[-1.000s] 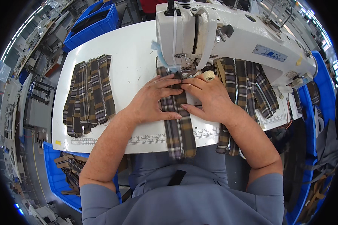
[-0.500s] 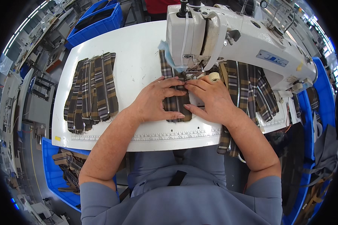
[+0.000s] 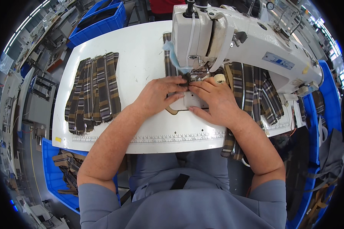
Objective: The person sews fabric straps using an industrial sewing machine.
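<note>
A plaid fabric strip (image 3: 168, 59) in brown, black and grey runs under the presser foot of the white sewing machine (image 3: 202, 42), most of it lying beyond the needle. My left hand (image 3: 160, 93) rests with fingers stretched out over the strip's near end, left of the foot; its thumb is apart, near the metal plate (image 3: 189, 102). From the right, my right hand (image 3: 216, 100) lies flat with fingers extended toward the foot, thumb spread on the plate. The fingertips of both hands nearly meet in front of the needle, and they partly hide the cloth there.
Plaid strips with zippers (image 3: 93, 91) lie at the left of the white table (image 3: 137, 49); more strips (image 3: 250, 91) lie right, under the machine arm. A printed ruler (image 3: 172, 139) follows the front edge. Blue bins (image 3: 53, 173) stand around the table.
The strip has slid away from me under the foot, baring the metal plate. My left hand has moved slightly away from me with its thumb drawn in; my right hand has barely moved.
</note>
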`<state>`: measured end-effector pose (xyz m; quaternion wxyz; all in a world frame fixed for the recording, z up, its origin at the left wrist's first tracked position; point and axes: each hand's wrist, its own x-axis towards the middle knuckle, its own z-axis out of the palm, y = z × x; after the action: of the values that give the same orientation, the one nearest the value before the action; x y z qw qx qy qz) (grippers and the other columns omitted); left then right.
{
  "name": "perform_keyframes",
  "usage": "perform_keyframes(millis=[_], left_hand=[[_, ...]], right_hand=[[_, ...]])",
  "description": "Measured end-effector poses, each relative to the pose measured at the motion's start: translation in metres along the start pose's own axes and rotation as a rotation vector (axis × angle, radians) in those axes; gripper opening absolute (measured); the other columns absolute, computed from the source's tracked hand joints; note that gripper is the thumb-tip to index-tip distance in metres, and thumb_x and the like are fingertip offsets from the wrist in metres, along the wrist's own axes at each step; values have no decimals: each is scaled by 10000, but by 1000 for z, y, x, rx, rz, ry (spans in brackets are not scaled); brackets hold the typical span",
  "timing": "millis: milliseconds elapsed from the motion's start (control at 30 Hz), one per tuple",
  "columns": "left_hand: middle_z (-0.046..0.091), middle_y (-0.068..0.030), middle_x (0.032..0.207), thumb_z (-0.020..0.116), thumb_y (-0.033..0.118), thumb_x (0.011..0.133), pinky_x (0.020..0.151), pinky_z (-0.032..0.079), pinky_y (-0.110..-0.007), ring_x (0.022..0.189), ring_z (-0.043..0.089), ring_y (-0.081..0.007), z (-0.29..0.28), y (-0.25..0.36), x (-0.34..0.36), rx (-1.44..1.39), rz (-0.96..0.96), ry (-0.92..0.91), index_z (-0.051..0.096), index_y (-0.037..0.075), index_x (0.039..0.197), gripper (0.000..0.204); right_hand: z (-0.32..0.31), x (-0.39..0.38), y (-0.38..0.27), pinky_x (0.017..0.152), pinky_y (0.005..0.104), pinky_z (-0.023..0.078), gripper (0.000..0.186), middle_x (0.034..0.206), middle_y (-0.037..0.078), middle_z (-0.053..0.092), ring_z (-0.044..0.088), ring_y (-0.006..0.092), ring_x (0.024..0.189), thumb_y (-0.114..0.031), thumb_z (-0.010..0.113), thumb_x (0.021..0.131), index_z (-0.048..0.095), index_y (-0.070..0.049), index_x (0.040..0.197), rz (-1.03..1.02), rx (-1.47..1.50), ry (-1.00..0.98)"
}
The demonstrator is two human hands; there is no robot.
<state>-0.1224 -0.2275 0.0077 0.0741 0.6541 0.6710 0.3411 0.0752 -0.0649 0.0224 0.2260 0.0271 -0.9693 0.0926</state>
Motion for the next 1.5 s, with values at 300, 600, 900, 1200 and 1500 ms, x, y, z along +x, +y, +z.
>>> perform_keyframes(millis=[300,600,900,1200,1500], left_hand=[[785,-169,1046,756,68,855,891,599,-405,928,750,-342,-17,-4,32,159,25,-43,803,68,1134,283],[770,-144,1021,631,11,821,937,576,-417,985,730,-323,-16,6,36,555,35,-94,807,94,1052,302],[741,-84,987,643,12,783,1129,478,-504,1044,705,-254,-108,37,-96,1003,-153,-93,749,65,864,144],[773,-97,1141,700,15,779,1034,492,-484,1056,725,-286,-60,90,-100,444,-30,83,743,87,1065,298],[769,-123,1162,726,209,957,943,559,-409,1070,733,-270,10,101,-33,-206,-107,-27,710,60,1248,327]], right_hand=[[-15,0,8,866,438,494,284,1036,90,741,686,292,937,-260,808,822,742,-63,1015,-17,-104,156],[-66,-18,26,775,472,569,417,974,152,706,715,360,892,-335,811,836,647,-36,1075,625,-113,99],[-95,-81,-7,795,466,552,505,1018,159,648,678,380,926,-383,871,764,676,-42,1081,380,-209,124],[-71,-74,11,836,464,587,747,1109,198,666,706,385,979,-434,885,769,600,40,1271,644,-327,156],[-86,-74,12,703,343,517,551,821,82,679,672,201,752,-156,820,883,561,17,1337,799,298,259]])
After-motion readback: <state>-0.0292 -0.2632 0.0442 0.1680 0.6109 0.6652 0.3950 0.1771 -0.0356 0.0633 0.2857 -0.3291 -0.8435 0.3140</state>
